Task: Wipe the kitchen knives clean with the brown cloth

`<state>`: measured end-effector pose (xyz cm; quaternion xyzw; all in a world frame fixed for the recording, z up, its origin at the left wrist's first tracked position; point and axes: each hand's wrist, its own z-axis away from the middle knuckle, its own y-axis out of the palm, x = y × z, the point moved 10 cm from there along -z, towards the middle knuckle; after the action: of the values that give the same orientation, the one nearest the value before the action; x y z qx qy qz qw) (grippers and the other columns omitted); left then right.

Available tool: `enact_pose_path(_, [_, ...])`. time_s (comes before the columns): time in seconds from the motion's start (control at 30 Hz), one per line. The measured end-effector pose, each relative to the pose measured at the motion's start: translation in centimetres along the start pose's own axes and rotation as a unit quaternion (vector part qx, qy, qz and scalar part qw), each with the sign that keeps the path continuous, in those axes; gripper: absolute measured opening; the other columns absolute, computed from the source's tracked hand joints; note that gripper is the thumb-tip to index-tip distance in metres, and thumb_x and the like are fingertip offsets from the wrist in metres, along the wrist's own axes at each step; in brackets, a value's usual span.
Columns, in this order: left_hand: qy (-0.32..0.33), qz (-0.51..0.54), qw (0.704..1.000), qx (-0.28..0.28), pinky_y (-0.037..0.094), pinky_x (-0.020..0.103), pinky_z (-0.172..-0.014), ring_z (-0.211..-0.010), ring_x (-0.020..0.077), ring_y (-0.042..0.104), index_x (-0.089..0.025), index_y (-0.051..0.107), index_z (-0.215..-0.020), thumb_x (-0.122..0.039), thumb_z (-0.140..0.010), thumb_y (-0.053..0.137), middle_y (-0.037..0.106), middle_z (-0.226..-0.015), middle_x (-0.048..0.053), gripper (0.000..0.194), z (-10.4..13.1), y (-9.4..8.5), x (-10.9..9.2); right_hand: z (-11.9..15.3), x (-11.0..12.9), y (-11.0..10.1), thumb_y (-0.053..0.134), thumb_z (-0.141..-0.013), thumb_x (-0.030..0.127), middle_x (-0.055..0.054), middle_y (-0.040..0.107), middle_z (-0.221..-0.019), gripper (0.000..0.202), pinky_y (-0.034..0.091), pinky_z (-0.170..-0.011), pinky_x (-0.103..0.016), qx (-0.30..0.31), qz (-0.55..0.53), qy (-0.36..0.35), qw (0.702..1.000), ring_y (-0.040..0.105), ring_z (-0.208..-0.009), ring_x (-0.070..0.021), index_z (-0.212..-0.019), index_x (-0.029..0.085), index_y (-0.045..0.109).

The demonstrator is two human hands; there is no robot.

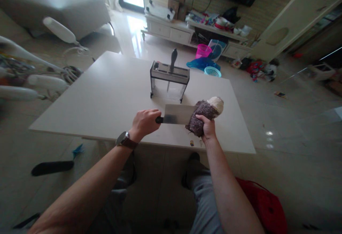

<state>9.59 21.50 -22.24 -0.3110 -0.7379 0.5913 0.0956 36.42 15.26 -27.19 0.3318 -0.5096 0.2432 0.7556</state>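
My left hand (145, 123), with a watch on its wrist, is closed round the black handle of a cleaver (177, 114). The wide blade points right, and its far end meets a brown, rough-skinned taro (200, 120). Pale flesh shows at the taro's upper right end. My right hand (209, 128) grips the taro from the lower right, thumb across its skin, above the near part of the white table (107, 95). Behind the blade stands a clear-sided holder (169, 73) with a dark-handled tool upright in its slotted top.
Small scraps (191, 143) lie by the table's front edge. Beyond the table are a pink basket (203, 51), a light blue basket (212, 72) and a white cabinet (171, 32). A red bag (267, 205) is at the lower right.
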Motion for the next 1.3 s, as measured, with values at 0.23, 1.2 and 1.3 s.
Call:
enact_pose_path(0.23, [-0.003, 0.008, 1.0, -0.003, 0.027, 0.036, -0.057, -0.069, 0.021, 0.064, -0.022, 0.069, -0.076, -0.023, -0.083, 0.058, 0.074, -0.082, 0.005, 0.013, 0.08, 0.16, 0.17, -0.14, -0.04, -0.16, 0.085, -0.049, 0.019, -0.001, 0.078, -0.08, 0.036, 0.064, -0.068, -0.034, -0.004, 0.009, -0.004, 1.0, 0.072, -0.074, -0.0215, -0.084, 0.016, 0.075])
enact_pose_path(1.2, [-0.004, 0.006, 1.0, -0.003, 0.03, 0.035, -0.057, -0.068, 0.0211, 0.064, -0.023, 0.069, -0.074, -0.022, -0.083, 0.059, 0.074, -0.082, 0.004, 0.013, 0.05, 0.16, 0.2, 0.02, -0.03, -0.12, 0.085, -0.046, 0.019, -0.001, 0.078, -0.081, 0.039, 0.063, -0.065, -0.032, -0.01, -0.002, 0.001, 1.0, 0.071, -0.073, -0.0205, -0.084, 0.016, 0.077])
enact_pose_path(1.3, [-0.006, 0.008, 1.0, 0.004, 0.031, 0.036, -0.057, -0.069, 0.0213, 0.064, -0.023, 0.069, -0.074, -0.022, -0.083, 0.059, 0.074, -0.083, 0.005, 0.013, 0.04, 0.2, 0.19, 0.09, 0.0, -0.06, 0.085, -0.046, 0.019, -0.002, 0.078, -0.08, 0.039, 0.063, -0.065, -0.032, -0.009, -0.001, 0.003, 1.0, 0.071, -0.072, -0.0206, -0.085, 0.016, 0.076])
